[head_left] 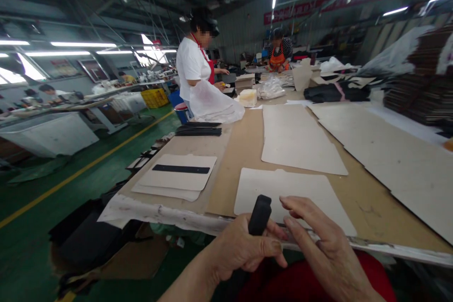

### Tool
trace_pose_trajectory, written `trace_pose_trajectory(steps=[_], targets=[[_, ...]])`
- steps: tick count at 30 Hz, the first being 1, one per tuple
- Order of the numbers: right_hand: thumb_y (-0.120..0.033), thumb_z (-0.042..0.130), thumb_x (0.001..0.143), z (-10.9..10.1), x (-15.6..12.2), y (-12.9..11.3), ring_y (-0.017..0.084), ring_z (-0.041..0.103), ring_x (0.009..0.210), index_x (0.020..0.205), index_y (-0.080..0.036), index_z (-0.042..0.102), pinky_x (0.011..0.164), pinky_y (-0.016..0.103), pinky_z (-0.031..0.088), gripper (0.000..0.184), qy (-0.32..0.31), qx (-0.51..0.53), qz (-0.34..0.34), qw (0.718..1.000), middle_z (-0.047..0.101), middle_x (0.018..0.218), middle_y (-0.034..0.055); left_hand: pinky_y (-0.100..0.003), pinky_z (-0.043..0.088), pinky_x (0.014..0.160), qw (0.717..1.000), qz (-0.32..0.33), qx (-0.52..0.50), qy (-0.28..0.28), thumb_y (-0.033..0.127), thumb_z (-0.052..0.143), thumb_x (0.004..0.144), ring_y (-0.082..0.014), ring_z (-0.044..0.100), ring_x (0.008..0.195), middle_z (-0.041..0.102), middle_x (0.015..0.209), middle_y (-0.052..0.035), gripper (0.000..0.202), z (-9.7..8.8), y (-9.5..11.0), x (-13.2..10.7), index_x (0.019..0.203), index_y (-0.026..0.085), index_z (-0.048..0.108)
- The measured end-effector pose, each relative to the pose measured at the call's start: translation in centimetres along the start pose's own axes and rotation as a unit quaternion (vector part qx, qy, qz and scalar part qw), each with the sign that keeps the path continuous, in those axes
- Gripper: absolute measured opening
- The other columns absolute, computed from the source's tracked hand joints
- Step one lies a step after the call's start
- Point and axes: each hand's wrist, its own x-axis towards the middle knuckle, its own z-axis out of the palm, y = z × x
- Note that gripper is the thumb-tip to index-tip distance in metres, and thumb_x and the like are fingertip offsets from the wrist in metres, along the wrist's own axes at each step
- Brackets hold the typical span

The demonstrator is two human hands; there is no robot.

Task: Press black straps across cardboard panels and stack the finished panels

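Note:
My left hand (244, 247) is closed round a black strip (259, 214), whose rounded end sticks up above my thumb. My right hand (318, 240) lies beside it at the table's near edge, fingers stretched out toward the strip and the pale card sheet (300, 193) in front of me. The right hand holds nothing that I can see.
A stack of cut card pieces with a black strip on top (180, 170) lies to the left. Large card sheets (297, 139) cover the brown table (233, 160). Black strips (198, 130) lie further back. A person in a white shirt (194, 66) stands at the table's left side; another person (278, 54) works far back.

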Motion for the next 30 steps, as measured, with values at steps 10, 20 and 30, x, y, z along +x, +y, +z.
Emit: trace_pose_trajectory(steps=[10,20,30], targets=[[-0.022,0.049,0.098,1.3,-0.4,-0.1,0.013,0.063,0.105,0.132,-0.031,0.059,0.087,0.022,0.055,0.036,-0.059,0.032,-0.018,0.998,0.062,0.118,0.0057,-0.019,0.016,0.034,0.999,-0.012,-0.047,-0.003,0.024,0.084,0.065,-0.0010,0.033,0.034,0.054,0.051,0.0045,0.025,0.6,-0.3,0.5,0.074,0.008,0.067],[-0.039,0.055,0.096,0.9,-1.0,-0.3,0.017,0.065,0.099,0.119,-0.027,0.063,0.083,0.026,0.057,0.028,-0.090,0.187,0.169,0.964,0.065,0.115,0.0062,-0.017,0.019,0.035,0.999,-0.002,-0.032,0.018,0.030,0.090,0.061,-0.0012,0.033,0.037,0.046,0.051,0.0089,0.039,1.4,-0.5,1.0,0.085,0.011,0.064],[-0.048,0.065,0.088,1.8,-1.3,-0.1,0.021,0.066,0.108,0.122,-0.025,0.068,0.092,0.029,0.055,0.041,-0.024,0.275,0.274,0.921,0.068,0.123,0.0069,-0.015,0.025,0.033,0.995,0.048,-0.007,0.092,0.051,0.087,0.060,-0.0026,0.038,0.036,0.056,0.055,0.0032,0.052,2.4,-1.2,2.0,0.084,0.011,0.064]])
